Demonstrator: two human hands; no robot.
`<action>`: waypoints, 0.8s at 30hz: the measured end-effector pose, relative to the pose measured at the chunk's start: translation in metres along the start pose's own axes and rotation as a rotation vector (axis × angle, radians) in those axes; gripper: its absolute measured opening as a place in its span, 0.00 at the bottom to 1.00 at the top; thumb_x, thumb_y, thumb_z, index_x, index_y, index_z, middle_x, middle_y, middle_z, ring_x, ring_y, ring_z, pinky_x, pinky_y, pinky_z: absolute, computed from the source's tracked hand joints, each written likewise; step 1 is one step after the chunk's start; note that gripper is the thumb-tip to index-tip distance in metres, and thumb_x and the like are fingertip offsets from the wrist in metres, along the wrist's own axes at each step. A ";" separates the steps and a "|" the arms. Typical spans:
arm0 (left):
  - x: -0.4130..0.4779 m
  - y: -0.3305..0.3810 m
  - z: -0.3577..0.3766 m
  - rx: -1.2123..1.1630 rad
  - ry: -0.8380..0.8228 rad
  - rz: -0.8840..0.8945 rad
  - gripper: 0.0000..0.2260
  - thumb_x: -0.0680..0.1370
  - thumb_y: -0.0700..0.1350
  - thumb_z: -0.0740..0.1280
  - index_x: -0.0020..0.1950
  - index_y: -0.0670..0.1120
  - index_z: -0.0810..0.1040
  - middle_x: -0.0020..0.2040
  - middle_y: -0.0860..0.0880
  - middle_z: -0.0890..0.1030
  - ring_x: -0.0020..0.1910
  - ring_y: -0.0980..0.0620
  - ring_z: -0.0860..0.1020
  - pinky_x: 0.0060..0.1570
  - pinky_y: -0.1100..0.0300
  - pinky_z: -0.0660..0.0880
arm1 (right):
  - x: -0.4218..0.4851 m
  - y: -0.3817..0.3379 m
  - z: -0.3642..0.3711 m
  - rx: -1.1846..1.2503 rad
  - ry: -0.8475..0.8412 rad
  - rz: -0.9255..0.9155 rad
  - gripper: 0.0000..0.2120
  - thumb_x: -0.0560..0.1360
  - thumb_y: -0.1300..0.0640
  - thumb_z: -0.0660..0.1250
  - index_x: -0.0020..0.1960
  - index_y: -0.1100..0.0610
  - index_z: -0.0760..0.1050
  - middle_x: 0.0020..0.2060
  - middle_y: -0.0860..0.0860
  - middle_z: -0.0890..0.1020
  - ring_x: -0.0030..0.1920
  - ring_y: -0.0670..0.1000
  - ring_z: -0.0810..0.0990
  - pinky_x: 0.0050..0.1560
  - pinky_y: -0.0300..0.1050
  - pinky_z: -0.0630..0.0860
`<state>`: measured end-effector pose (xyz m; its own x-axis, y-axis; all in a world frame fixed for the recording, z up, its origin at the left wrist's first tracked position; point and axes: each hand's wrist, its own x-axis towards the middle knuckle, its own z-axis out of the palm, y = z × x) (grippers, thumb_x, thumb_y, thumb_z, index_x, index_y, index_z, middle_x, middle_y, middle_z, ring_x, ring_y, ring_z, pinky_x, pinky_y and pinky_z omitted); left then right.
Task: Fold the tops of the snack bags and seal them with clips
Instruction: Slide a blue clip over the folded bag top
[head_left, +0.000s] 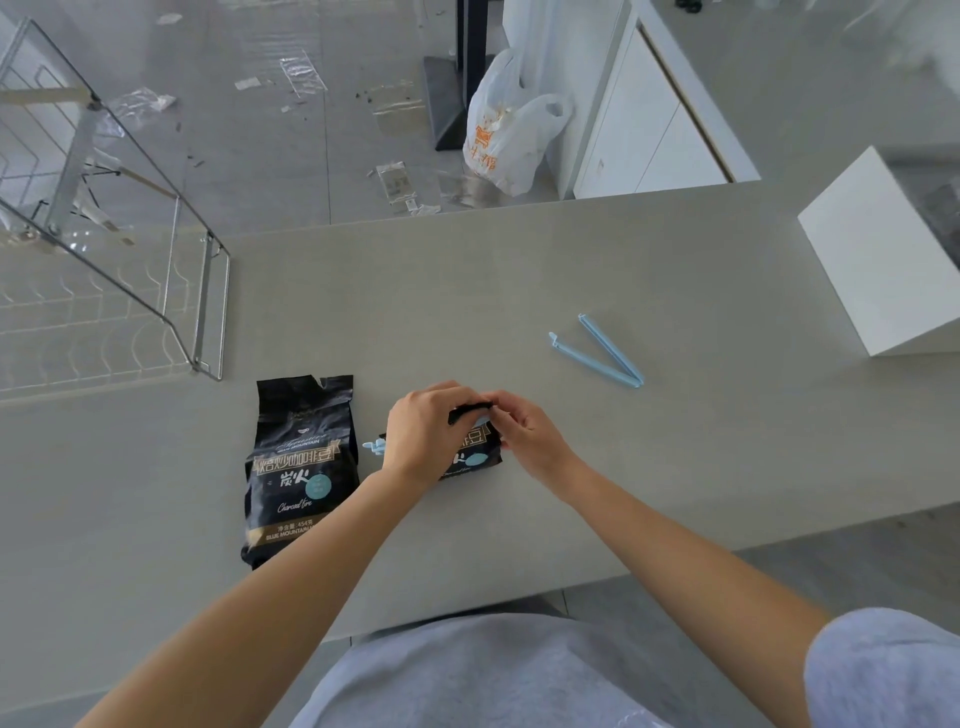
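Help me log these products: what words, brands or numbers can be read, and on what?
"焙炒咖啡豆": gold banner on the black foil bag lying flat.
"炭火": below it.
"Charcoal fire": script beneath.
"454" and "BLUE MOUNTAIN": its bottom band.
Print on the second black foil bag, gripped by the left hand and right hand: mostly covered.
Orange characters on the white plastic carrier bag on the floor: too blurred.

The bench (519, 291) is pale grey-beige. The first bag (301, 467) is black with gold and white lettering and a pale blue round badge; the second bag (470, 457) shows the same print. The open clip (602, 358) and the other clip (375, 446) are pale blue. The box (883, 260) is white, the carrier bag (504, 130) white with orange print.
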<state>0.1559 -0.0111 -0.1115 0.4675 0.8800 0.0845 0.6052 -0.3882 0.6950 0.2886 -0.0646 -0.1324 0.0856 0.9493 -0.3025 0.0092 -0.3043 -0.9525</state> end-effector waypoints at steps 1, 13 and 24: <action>-0.001 0.000 0.000 -0.015 0.005 0.004 0.03 0.71 0.45 0.72 0.43 0.51 0.84 0.39 0.54 0.83 0.35 0.52 0.79 0.34 0.55 0.75 | 0.000 -0.002 0.001 0.014 -0.001 -0.013 0.11 0.80 0.65 0.55 0.52 0.58 0.76 0.43 0.58 0.78 0.46 0.54 0.76 0.49 0.54 0.72; -0.003 -0.007 -0.003 -0.144 -0.006 0.006 0.04 0.70 0.41 0.73 0.42 0.49 0.84 0.37 0.52 0.81 0.35 0.54 0.78 0.35 0.54 0.76 | 0.000 -0.001 0.006 -0.176 -0.008 -0.006 0.13 0.81 0.62 0.53 0.59 0.61 0.74 0.54 0.57 0.66 0.56 0.49 0.69 0.57 0.33 0.70; 0.003 -0.006 -0.007 -0.043 -0.091 0.039 0.01 0.72 0.43 0.71 0.42 0.48 0.80 0.39 0.52 0.79 0.36 0.51 0.77 0.35 0.52 0.76 | 0.009 0.005 0.005 -0.206 0.065 -0.084 0.10 0.77 0.63 0.59 0.51 0.53 0.78 0.53 0.54 0.68 0.58 0.53 0.70 0.60 0.41 0.70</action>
<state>0.1487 -0.0037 -0.1103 0.5482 0.8350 0.0480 0.5579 -0.4079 0.7228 0.2840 -0.0572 -0.1398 0.1395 0.9669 -0.2136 0.2219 -0.2408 -0.9449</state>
